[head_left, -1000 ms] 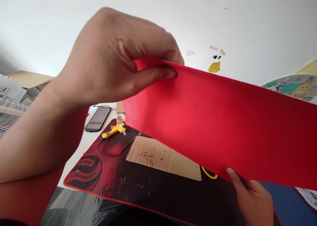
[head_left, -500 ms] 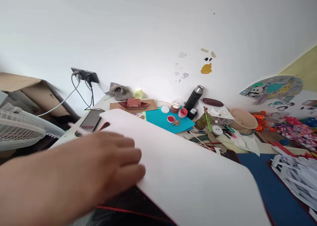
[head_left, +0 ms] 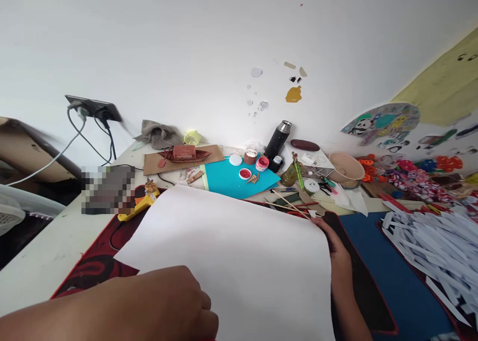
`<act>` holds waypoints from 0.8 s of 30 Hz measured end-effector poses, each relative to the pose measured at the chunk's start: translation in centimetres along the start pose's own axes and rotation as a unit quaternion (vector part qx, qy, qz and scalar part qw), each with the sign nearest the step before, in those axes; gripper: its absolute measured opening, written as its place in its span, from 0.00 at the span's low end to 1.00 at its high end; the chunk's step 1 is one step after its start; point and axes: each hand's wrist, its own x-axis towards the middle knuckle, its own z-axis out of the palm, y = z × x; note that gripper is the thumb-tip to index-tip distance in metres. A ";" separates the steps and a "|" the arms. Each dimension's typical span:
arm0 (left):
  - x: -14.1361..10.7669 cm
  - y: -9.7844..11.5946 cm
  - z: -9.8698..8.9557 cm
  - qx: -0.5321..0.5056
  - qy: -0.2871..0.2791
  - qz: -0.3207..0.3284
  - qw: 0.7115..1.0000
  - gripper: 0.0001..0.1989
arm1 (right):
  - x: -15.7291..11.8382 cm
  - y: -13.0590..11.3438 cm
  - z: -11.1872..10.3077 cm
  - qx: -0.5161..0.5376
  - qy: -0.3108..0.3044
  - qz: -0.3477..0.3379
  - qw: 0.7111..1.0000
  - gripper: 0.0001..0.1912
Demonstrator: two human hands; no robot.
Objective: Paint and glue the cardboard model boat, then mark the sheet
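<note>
A large sheet of white paper (head_left: pixel 239 246) spreads across the middle of the head view, above the dark red-edged mat (head_left: pixel 89 276). My right hand (head_left: pixel 332 236) holds its right edge near the far corner, with fingertips over the rim and the rest partly behind the sheet. At the bottom, my left hand (head_left: pixel 179 301) is closed with curled fingers beside the sheet's near-left edge. Its grip is hidden by the hand and cut off by the frame; a sliver of red shows just beneath. Left of the sheet lies a yellow glue gun (head_left: pixel 140 206).
Behind the sheet are a reddish model boat (head_left: pixel 185 154) on cardboard, blue paper (head_left: pixel 224 179) with open red paint pots (head_left: pixel 262 163), and a black flask (head_left: pixel 278 139). Brushes (head_left: pixel 298 169) stand in a jar. White paper strips (head_left: pixel 421 256) pile up at right.
My left hand has moved down and nearer, off the sheet's left part. My right hand has come into view at the sheet's right edge. The view has shifted, uncovering the glue gun.
</note>
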 end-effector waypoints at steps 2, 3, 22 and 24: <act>0.8 -0.2 0.3 -0.020 -0.028 0.004 0.999 0.10 | 0.1 0.3 0.1 0.035 0.014 0.047 0.998 0.40; 1.3 -0.4 0.5 -0.018 -0.042 -0.001 0.999 0.11 | 0.1 0.4 0.2 0.062 0.026 0.078 0.995 0.40; 4.5 -1.4 3.0 0.015 -0.144 -0.027 0.989 0.10 | -1.8 0.2 2.1 0.036 -0.092 0.091 0.991 0.37; 4.3 -1.3 3.4 0.004 -0.118 -0.009 0.993 0.14 | -2.0 0.3 2.2 0.018 -0.089 0.080 0.993 0.35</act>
